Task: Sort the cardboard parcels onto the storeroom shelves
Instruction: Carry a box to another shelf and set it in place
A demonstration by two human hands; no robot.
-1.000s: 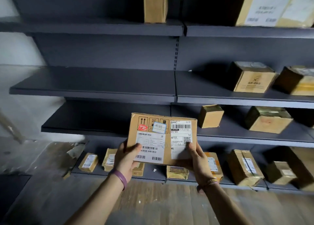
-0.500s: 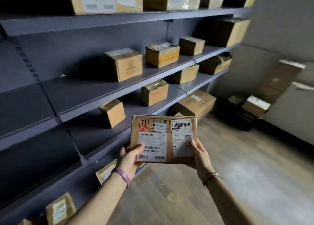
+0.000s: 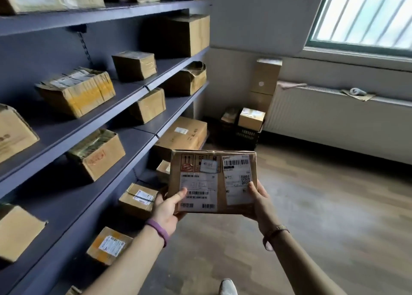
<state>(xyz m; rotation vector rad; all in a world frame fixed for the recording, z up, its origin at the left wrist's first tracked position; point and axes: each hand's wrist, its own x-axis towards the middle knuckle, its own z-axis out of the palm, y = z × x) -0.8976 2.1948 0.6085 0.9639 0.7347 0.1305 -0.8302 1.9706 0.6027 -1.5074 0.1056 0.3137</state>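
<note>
Dark shelves (image 3: 124,98) run up the left of both hands, tier on tier of brown boxes, the nearest ones cut off by the frame edge and blurred. Beyond the hands a radiator (image 3: 330,118) stands under a barred window (image 3: 365,13), and a black crate (image 3: 243,134) with boxes on it sits in the far corner. The parcel (image 3: 213,181) is held up between the two hands, label face toward the camera, long axis level from left to right, barcodes reading upright; its back is hidden and the label print is too soft to read. The left hand (image 3: 166,207) grips the lower left corner, thumb pressed on the white label, fingers curled out of sight behind. The right hand (image 3: 259,203) grips the lower right edge, thumb laid on the other label, fingers behind. A purple band (image 3: 159,230) rings the left wrist, a gold bracelet (image 3: 277,230) the right.
</note>
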